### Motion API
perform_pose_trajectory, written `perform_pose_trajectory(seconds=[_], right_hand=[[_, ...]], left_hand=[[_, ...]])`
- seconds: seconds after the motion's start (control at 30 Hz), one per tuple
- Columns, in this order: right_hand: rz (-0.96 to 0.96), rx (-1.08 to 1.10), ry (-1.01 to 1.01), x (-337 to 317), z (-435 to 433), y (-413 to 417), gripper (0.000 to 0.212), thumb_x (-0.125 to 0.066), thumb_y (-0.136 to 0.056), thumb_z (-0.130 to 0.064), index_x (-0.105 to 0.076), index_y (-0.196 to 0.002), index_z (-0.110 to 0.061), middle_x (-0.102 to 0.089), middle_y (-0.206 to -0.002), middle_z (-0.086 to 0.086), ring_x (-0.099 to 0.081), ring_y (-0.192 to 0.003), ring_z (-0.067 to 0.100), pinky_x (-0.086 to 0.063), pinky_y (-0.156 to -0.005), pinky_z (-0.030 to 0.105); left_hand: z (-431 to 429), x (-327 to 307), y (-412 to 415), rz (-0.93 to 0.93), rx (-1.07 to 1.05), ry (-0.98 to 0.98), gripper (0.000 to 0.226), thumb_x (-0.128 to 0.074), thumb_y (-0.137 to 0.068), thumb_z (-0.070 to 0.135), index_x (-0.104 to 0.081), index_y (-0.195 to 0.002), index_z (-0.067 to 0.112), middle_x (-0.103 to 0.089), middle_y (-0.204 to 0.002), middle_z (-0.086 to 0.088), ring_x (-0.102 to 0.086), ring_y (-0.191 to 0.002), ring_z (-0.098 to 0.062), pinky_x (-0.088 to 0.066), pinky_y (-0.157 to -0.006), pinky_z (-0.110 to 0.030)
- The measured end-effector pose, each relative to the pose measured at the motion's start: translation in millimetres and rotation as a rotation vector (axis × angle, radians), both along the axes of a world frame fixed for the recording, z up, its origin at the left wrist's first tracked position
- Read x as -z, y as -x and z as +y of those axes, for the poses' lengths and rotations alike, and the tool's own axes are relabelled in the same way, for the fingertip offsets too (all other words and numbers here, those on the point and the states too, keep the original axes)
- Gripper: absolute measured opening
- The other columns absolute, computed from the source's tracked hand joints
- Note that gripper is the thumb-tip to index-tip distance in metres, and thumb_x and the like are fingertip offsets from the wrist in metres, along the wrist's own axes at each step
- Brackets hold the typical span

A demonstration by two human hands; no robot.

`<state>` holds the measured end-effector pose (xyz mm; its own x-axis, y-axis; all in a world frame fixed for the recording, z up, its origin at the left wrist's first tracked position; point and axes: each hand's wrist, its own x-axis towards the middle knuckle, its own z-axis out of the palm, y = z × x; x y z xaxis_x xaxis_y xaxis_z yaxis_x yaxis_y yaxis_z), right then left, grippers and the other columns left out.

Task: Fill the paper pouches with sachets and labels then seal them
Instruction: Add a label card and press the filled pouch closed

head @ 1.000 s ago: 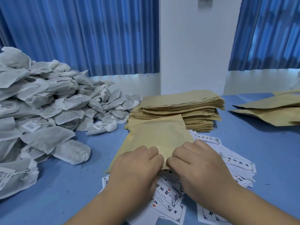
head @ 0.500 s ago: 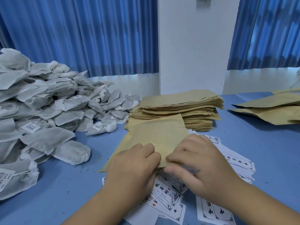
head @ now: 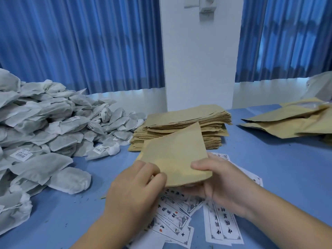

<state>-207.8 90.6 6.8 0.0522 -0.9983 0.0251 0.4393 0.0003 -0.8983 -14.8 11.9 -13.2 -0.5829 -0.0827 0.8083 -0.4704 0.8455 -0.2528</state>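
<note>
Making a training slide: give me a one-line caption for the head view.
Left hand and right hand hold a paper pouch over printed labels, sachet heap to the left, pouch stack behind.

Blue pleated curtains (head: 80,44) hang across the left of the room, and a second set (head: 287,38) hangs on the right. Daylight glows through both in paler patches. Between them stands a white wall column (head: 199,60) with a white fixture (head: 206,6) mounted high, cut off by the frame. A band of white wall (head: 124,99) runs below the curtain hems. The foreground is a blue tabletop (head: 278,168), matte, with small dark specks.
</note>
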Motion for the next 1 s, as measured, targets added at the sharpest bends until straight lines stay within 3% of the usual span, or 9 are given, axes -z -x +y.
perform_pose_trajectory(seconds=[0.13, 0.23, 0.33, 0.4, 0.57, 0.67, 0.77, 0.87, 1.0], right_hand=[[0.059, 0.177, 0.066, -2, 11, -3, 0.053, -0.057, -0.066, -0.001, -0.060, -0.116, -0.017, -0.070, -0.107, 0.007, -0.066, -0.078, 0.019, -0.051, -0.053, 0.031], [0.091, 0.294, 0.111, -2, 16, 6, 0.046, -0.055, -0.077, 0.005, -0.062, -0.113, -0.022, -0.069, -0.109, 0.007, -0.062, -0.084, 0.022, -0.048, -0.061, 0.034], [0.033, 0.418, 0.133, -3, 19, 24, 0.036, -0.051, -0.086, 0.007, -0.063, -0.113, -0.012, -0.070, -0.110, 0.012, -0.065, -0.085, 0.021, -0.052, -0.069, 0.037], [0.010, 0.495, 0.140, -3, 23, 39, 0.031, -0.049, -0.088, 0.007, -0.062, -0.114, -0.004, -0.070, -0.110, 0.015, -0.067, -0.086, 0.021, -0.057, -0.070, 0.033], [-0.059, 0.618, 0.162, -3, 44, 86, 0.030, -0.048, -0.090, 0.007, -0.060, -0.116, -0.002, -0.070, -0.112, 0.013, -0.068, -0.089, 0.020, -0.056, -0.074, 0.033], [-0.053, 0.655, 0.193, -6, 67, 119, 0.032, -0.052, -0.091, 0.001, -0.058, -0.122, -0.006, -0.068, -0.117, 0.009, -0.065, -0.097, 0.021, -0.050, -0.084, 0.034], [-0.029, 0.662, 0.205, -8, 93, 149, 0.031, -0.052, -0.091, -0.003, -0.060, -0.120, -0.009, -0.070, -0.113, 0.005, -0.063, -0.095, 0.022, -0.048, -0.083, 0.033], [-0.004, 0.652, 0.207, -12, 118, 174, 0.031, -0.053, -0.088, -0.003, -0.060, -0.116, -0.013, -0.067, -0.112, 0.007, -0.058, -0.092, 0.025, -0.050, -0.079, 0.032], [0.082, 0.584, 0.180, -18, 151, 207, 0.056, -0.065, -0.076, -0.007, -0.051, -0.129, -0.017, -0.063, -0.124, 0.012, -0.062, -0.100, 0.030, -0.054, -0.074, 0.035]], left_hand=[[-7, 1, -4, 0.007, 0.026, -0.147, 0.025, -0.057, -0.072, 0.015, -0.058, -0.097, 0.019, -0.060, -0.090, -0.003, -0.052, -0.077, -0.023, -0.045, -0.056, -0.034], [-11, 4, -1, 0.043, -0.048, -0.408, 0.040, -0.071, -0.067, 0.010, -0.065, -0.106, 0.020, -0.058, -0.102, 0.000, -0.058, -0.084, -0.025, -0.049, -0.070, -0.041], [-11, 3, 12, 0.204, 0.023, -0.727, 0.044, -0.057, -0.075, 0.011, -0.056, -0.110, 0.037, -0.051, -0.115, 0.017, -0.054, -0.107, -0.003, -0.046, -0.089, -0.034], [-12, 1, 29, 0.378, 0.063, -0.957, 0.049, -0.058, -0.082, 0.008, -0.050, -0.112, 0.046, -0.049, -0.118, 0.024, -0.048, -0.110, 0.008, -0.041, -0.085, -0.026], [-8, -21, 94, 1.020, 0.535, -1.961, 0.033, -0.056, -0.094, 0.015, -0.050, -0.125, 0.008, -0.056, -0.123, -0.012, -0.066, -0.100, -0.028, -0.058, -0.080, -0.038], [5, -35, 138, 1.167, 0.705, -2.167, 0.023, -0.060, -0.093, 0.013, -0.055, -0.111, 0.000, -0.061, -0.110, -0.018, -0.069, -0.093, -0.030, -0.061, -0.065, -0.035], [22, -45, 184, 1.025, 0.746, -2.296, 0.017, -0.057, -0.093, 0.005, -0.058, -0.107, -0.003, -0.069, -0.095, -0.019, -0.072, -0.077, -0.027, -0.059, -0.052, -0.031], [45, -48, 226, 0.703, 0.743, -2.392, 0.014, -0.050, -0.093, -0.001, -0.057, -0.105, -0.003, -0.071, -0.081, -0.020, -0.071, -0.059, -0.025, -0.055, -0.044, -0.025], [70, -42, 275, 0.444, 0.759, -2.474, 0.004, -0.055, -0.091, 0.001, -0.057, -0.088, -0.001, -0.064, -0.056, -0.014, -0.063, -0.041, -0.015, -0.049, -0.036, -0.018]])
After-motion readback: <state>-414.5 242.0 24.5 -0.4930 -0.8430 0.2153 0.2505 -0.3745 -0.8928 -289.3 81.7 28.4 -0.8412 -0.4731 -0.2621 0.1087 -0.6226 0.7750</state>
